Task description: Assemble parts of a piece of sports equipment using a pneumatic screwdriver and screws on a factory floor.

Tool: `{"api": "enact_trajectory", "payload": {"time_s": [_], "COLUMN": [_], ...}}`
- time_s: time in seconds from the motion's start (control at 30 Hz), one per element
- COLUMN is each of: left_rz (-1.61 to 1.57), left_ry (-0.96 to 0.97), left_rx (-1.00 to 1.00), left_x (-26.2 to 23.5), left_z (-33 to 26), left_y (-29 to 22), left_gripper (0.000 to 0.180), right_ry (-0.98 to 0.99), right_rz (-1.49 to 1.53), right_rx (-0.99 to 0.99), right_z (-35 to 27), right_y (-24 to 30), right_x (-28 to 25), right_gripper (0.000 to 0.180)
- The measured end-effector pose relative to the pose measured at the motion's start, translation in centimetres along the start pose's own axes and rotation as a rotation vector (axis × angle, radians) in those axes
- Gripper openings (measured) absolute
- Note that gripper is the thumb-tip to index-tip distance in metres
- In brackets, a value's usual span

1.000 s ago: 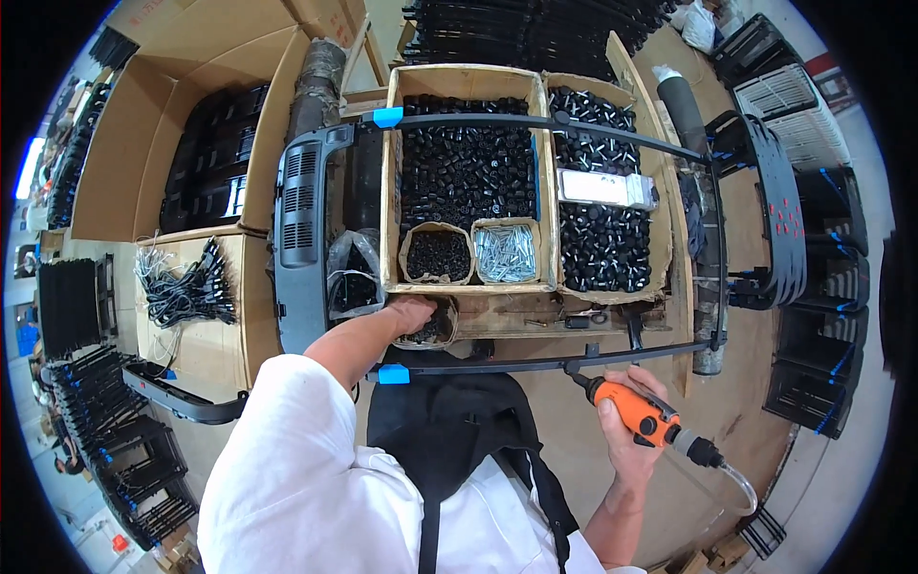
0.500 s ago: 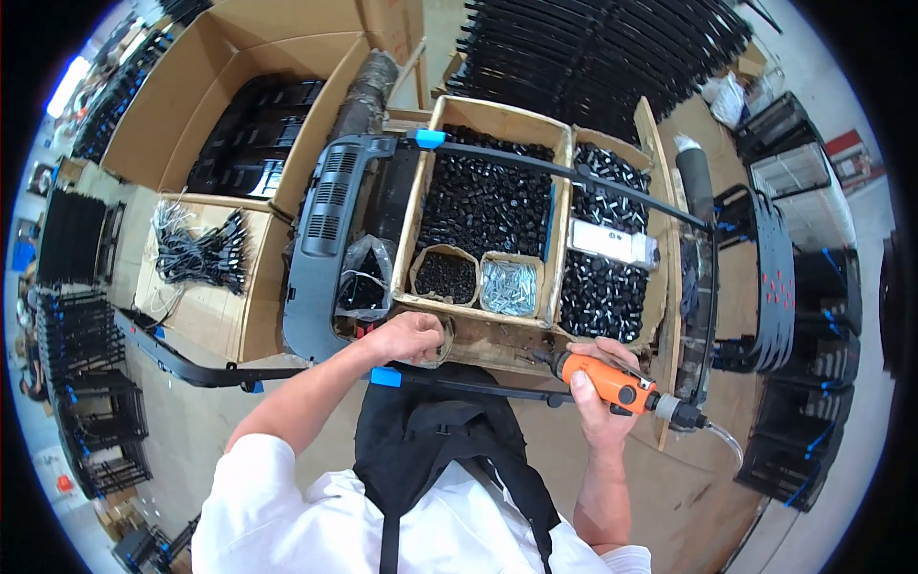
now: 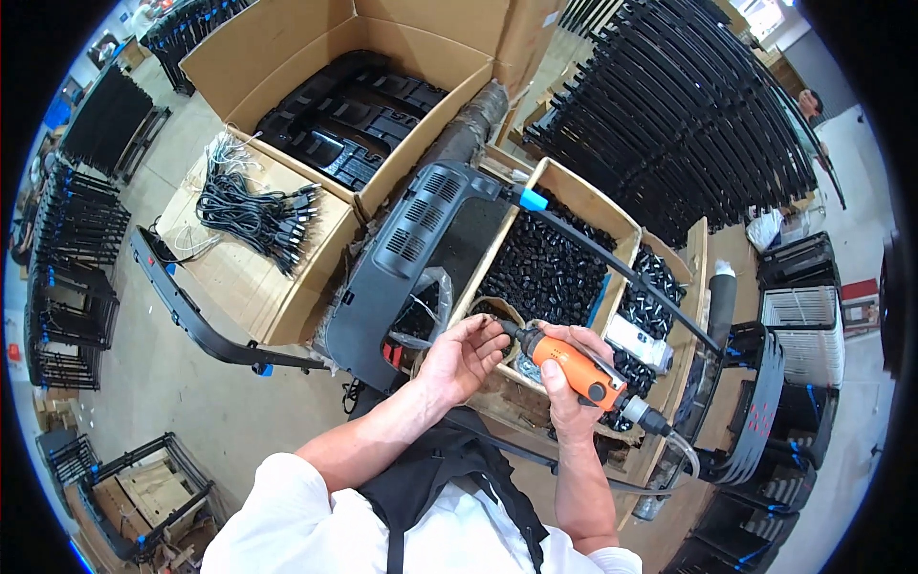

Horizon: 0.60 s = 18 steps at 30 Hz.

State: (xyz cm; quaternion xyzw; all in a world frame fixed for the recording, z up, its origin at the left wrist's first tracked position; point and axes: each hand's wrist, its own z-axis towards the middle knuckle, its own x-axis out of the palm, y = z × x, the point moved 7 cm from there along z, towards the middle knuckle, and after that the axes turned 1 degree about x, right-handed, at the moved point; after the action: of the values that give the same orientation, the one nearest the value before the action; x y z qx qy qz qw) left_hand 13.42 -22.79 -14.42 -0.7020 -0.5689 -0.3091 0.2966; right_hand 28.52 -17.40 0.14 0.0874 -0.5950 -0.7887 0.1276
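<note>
My right hand (image 3: 574,421) is wrapped round an orange air screwdriver (image 3: 566,366), a clear hose running from its rear end. Its dark nose points left, toward my left hand (image 3: 459,362). That hand is palm up with fingers curled and fingertips pinched by the driver's tip; a tiny dark thing seems to be between them, too small to name. Beneath both hands stands a wooden tray (image 3: 590,198) of black plastic pieces (image 3: 540,263). Silver screws (image 3: 527,367) show partly behind the driver. A black frame bar (image 3: 612,263) with blue tape (image 3: 533,199) crosses above the tray.
A grey vented plastic panel (image 3: 411,230) joins the frame at left. Beyond it are a cardboard box (image 3: 277,72) of black parts and bundled black cables (image 3: 244,215). Stacked black frames (image 3: 669,115) stand behind; a white box-shaped thing (image 3: 633,342) lies right.
My left hand has come up from beside the small boxes to the driver's tip and turned palm up. The driver has moved up and left over the tray; the view has swung left.
</note>
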Motion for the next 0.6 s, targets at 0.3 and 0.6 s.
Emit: {"api": "enact_trajectory", "payload": {"time_s": [0.3, 0.6], "left_rz": [-0.206, -0.22], "left_ry": [0.093, 0.085], "left_rx": [-0.065, -0.111], "left_x": [1.3, 4.1], "left_z": [4.8, 8.4], "left_y": [-2.8, -5.6], "left_gripper": [0.018, 0.018], "right_ry": [-0.001, 0.005], "right_rz": [-0.054, -0.137], "right_rx": [0.063, 0.07], "right_z": [5.1, 9.6], "right_y": [-2.0, -3.4], "right_x": [3.9, 5.2], "right_gripper": [0.054, 0.053]}}
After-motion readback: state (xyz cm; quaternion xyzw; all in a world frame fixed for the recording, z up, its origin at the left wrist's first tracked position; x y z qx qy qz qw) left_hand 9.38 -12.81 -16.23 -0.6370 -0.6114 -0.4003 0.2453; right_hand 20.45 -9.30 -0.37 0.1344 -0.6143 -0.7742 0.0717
